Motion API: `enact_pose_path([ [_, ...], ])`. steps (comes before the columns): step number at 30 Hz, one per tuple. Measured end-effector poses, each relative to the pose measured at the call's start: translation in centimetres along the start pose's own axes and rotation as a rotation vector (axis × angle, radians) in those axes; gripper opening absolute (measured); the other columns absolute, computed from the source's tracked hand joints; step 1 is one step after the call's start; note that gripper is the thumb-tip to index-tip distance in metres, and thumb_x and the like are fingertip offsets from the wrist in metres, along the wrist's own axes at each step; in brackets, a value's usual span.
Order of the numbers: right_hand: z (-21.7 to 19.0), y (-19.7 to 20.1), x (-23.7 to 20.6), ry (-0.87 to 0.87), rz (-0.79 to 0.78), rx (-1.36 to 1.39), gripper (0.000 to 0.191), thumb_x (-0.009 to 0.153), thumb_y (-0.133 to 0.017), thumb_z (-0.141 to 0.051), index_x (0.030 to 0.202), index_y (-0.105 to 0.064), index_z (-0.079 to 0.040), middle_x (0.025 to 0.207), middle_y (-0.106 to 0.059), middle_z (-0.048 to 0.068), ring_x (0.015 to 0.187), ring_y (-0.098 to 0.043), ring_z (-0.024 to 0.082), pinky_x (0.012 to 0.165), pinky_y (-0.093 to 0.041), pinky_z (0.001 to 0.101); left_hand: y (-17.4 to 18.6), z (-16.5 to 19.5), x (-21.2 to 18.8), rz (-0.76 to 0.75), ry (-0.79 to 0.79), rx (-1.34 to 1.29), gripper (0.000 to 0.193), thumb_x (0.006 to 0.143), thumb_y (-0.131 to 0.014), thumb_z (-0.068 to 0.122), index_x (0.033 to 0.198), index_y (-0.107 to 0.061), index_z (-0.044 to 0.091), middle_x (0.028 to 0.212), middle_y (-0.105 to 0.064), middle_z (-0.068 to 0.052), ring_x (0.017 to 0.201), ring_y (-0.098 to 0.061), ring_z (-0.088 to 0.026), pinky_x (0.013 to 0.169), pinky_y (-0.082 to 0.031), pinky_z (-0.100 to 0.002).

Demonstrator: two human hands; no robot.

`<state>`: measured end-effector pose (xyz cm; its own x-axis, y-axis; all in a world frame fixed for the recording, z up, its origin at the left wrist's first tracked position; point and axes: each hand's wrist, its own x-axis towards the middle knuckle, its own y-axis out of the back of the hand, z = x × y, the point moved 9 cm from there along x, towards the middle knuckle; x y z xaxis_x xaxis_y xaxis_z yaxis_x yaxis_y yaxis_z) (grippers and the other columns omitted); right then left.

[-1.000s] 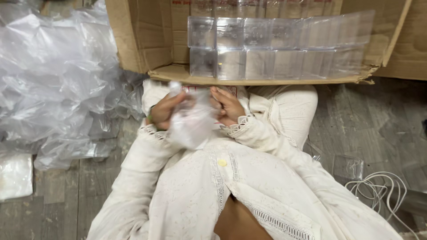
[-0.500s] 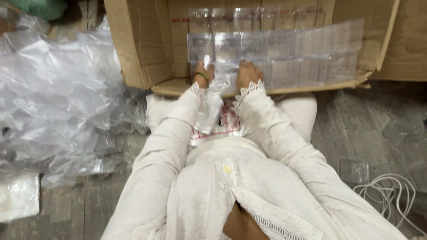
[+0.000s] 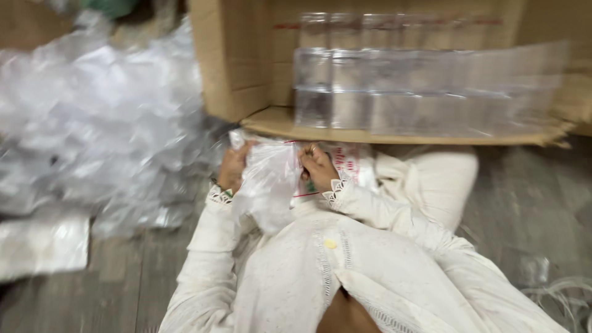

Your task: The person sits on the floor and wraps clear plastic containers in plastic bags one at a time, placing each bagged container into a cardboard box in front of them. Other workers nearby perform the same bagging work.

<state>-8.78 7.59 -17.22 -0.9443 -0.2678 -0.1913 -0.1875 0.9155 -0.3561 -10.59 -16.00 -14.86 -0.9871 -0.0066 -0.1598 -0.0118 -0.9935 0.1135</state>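
- A grey plank floor (image 3: 530, 203) runs under the scene, seen from above and smeared by motion blur, so edges everywhere are soft.
- The left hand (image 3: 232, 168) is closed on the left edge of a thin plastic bag (image 3: 268, 182), fingers curled round the film; the bag covers part of the palm, so only the knuckles and wrist show.
- The right hand (image 3: 317, 166) pinches the bag's right side near its top, fingers bent inward — the thumb is hidden behind the film.
- The bag hangs between the two hands, just above the lap, with red print near its upper edge too blurred to make out.
- Both forearms come up from the near edge in white lace-cuffed sleeves (image 3: 345, 194), bent so the hands meet close together in front of the body.
- Just beyond the hands lies an open cardboard box (image 3: 237, 68) on its side, its lower flap almost touching the bag's top.
- Inside it stand rows of clear plastic containers (image 3: 394, 92) — their count cannot be told through the blur.
- To the left, a heap of crumpled clear plastic wrap (image 3: 92, 117) spreads over the floor, cut off by the frame.
- At the near right corner, a loop of pale cord (image 3: 564, 296) is partly out of view.
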Motion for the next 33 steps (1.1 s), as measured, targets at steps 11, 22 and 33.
enact_pose_path([
  [11,-4.2,-11.2,0.6,0.506,-0.396,-0.87,0.016,0.104,-0.063,-0.017,0.105,-0.059,-0.002,0.083,-0.066,0.015,0.073,-0.065,0.027,0.068,-0.051,0.0384,0.6,-8.6,-12.6,-0.731,0.346,-0.096,0.061,0.094,-0.067,0.035,0.143,-0.05,0.005,0.138,-0.062,-0.018,0.124,-0.06,-0.024,0.104,-0.049,-0.035],
  [22,-6.9,-10.3,1.0,0.427,-0.222,-0.914,0.022,0.099,-0.064,-0.017,0.112,-0.063,0.0,0.094,-0.073,0.017,0.082,-0.073,0.027,0.073,-0.057,0.0362,16.4,-8.6,-2.4,0.496,0.339,0.051,0.077,0.08,-0.082,0.066,0.106,-0.066,-0.005,0.096,-0.065,-0.019,0.083,-0.063,-0.03,0.073,-0.049,-0.044],
  [33,-11.5,-15.3,-1.3,0.461,-0.506,-0.502,0.057,0.095,-0.075,-0.024,0.136,-0.048,0.004,0.125,-0.061,0.019,0.117,-0.06,0.026,0.098,-0.048,0.0399,5.9,8.3,-4.7,0.438,-0.327,-0.082,0.053,0.113,-0.044,0.042,0.138,-0.062,-0.001,0.126,-0.071,-0.015,0.116,-0.065,-0.022,0.101,-0.05,-0.036],
])
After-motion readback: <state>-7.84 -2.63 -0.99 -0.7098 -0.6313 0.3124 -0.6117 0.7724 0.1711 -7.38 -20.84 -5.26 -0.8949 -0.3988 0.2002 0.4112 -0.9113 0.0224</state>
